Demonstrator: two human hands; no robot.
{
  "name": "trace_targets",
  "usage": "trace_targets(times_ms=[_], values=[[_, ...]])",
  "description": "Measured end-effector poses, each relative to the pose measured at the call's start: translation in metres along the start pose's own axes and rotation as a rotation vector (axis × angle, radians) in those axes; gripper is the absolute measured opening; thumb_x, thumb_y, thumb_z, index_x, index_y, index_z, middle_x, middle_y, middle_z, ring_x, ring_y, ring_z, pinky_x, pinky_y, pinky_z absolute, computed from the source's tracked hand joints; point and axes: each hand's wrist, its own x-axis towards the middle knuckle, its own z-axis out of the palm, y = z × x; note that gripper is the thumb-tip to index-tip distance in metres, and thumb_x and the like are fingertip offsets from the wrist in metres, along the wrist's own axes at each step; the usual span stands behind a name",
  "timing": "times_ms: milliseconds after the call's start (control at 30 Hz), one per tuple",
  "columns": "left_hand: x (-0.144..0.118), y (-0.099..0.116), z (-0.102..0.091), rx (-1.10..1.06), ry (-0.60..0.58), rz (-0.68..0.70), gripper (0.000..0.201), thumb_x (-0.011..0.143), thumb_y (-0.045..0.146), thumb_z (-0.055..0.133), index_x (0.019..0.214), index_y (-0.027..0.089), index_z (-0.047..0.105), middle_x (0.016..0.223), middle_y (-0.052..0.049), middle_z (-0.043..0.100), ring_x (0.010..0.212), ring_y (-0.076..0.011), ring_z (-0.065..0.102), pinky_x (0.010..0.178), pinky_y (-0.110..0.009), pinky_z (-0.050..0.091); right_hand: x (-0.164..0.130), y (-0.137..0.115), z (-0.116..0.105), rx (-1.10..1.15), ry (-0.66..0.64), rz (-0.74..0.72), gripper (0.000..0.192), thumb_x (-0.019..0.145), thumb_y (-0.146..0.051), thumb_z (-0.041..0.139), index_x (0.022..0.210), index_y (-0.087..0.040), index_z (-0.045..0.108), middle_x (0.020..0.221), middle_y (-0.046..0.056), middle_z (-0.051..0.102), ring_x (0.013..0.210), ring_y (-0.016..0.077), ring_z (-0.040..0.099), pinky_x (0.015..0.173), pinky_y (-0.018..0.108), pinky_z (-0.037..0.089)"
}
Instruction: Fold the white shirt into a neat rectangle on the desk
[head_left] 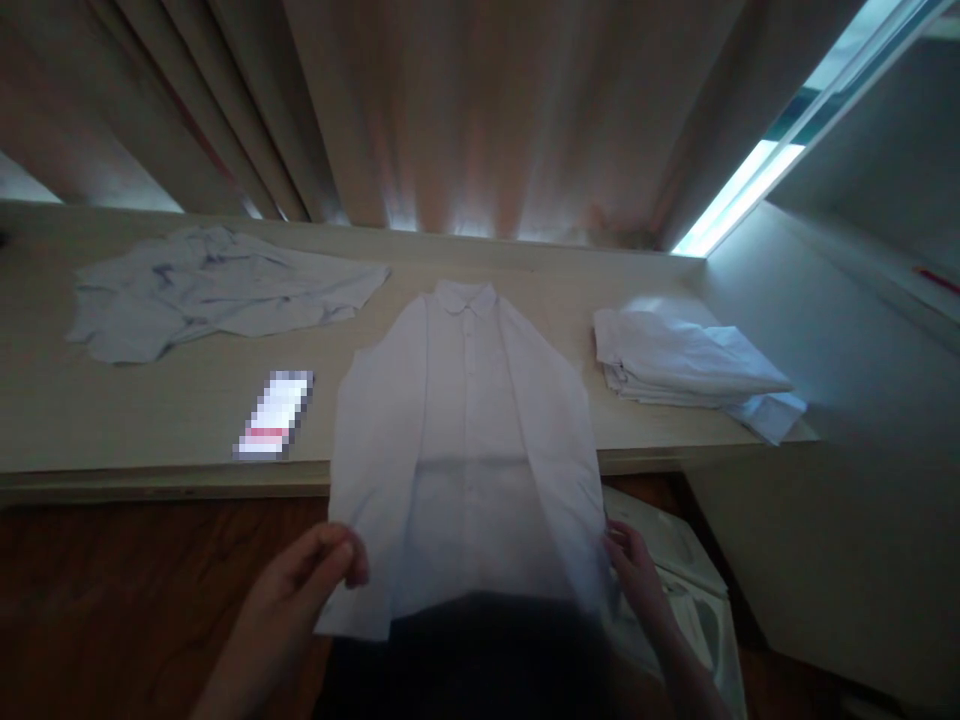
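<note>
A white collared shirt (466, 400) lies buttoned, front side up, with its collar toward the back of the table and both sleeves laid down along its front. Its lower part hangs past the table's front edge toward my body. My left hand (319, 565) is closed at the shirt's lower left edge, thumb against the curled fingers, pinching the cloth. On the other side, my right hand (634, 560) grips the lower right edge, its fingertips partly hidden by the fabric.
A crumpled white garment (202, 290) is spread at the back left of the table (150, 420). A blurred-out phone-like object (275, 415) lies nearer the front. Folded white clothes (682, 355) are stacked at right beside a wall panel (810, 400). Curtains (480, 120) hang behind.
</note>
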Motion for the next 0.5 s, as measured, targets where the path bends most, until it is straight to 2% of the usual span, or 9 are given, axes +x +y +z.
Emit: trace_targets(times_ms=[67,200,267,367,500], values=[[0.004,-0.015,0.005,-0.003,-0.049,-0.044,0.050,0.060,0.069,0.058,0.057,0.019,0.056,0.055,0.001,0.055,0.057,-0.0130,0.052,0.058,-0.024,0.046,0.003,0.001,0.000,0.004,0.028,0.001,0.051,0.060,-0.053,0.062,0.099,-0.022,0.052,0.085,0.004,0.064,0.081,0.0236,0.063,0.071,0.036,0.050],[0.003,-0.053,0.002,-0.017,-0.053,-0.162,0.057,0.051,0.077,0.057,0.050,0.021,0.054,0.053,0.001,0.055,0.055,-0.0141,0.051,0.055,-0.025,0.046,0.008,0.000,0.002,-0.034,0.055,-0.012,0.052,0.059,-0.053,0.061,0.099,-0.021,0.054,0.085,0.005,0.065,0.080,0.0240,0.063,0.071,0.037,0.049],[0.003,-0.065,0.000,-0.014,-0.062,-0.181,0.058,0.048,0.080,0.055,0.047,0.022,0.053,0.050,0.000,0.053,0.053,-0.0146,0.049,0.053,-0.026,0.046,0.011,0.001,0.005,-0.058,0.034,-0.023,0.053,0.061,-0.054,0.059,0.101,-0.020,0.054,0.089,0.006,0.065,0.082,0.0239,0.062,0.073,0.037,0.049],[0.004,-0.070,0.001,0.026,-0.092,-0.191,0.056,0.052,0.078,0.054,0.044,0.023,0.052,0.045,-0.001,0.052,0.048,-0.0153,0.048,0.049,-0.027,0.045,0.014,0.005,0.009,-0.087,0.020,-0.027,0.053,0.062,-0.056,0.057,0.101,-0.020,0.054,0.093,0.007,0.065,0.086,0.0247,0.062,0.075,0.037,0.049],[-0.004,-0.064,0.009,0.108,-0.134,-0.211,0.047,0.062,0.069,0.054,0.047,0.025,0.053,0.042,-0.001,0.052,0.044,-0.0171,0.050,0.045,-0.028,0.045,0.015,0.014,0.009,-0.113,0.029,-0.029,0.057,0.060,-0.059,0.056,0.101,-0.020,0.053,0.097,0.009,0.065,0.090,0.0266,0.062,0.079,0.039,0.048]])
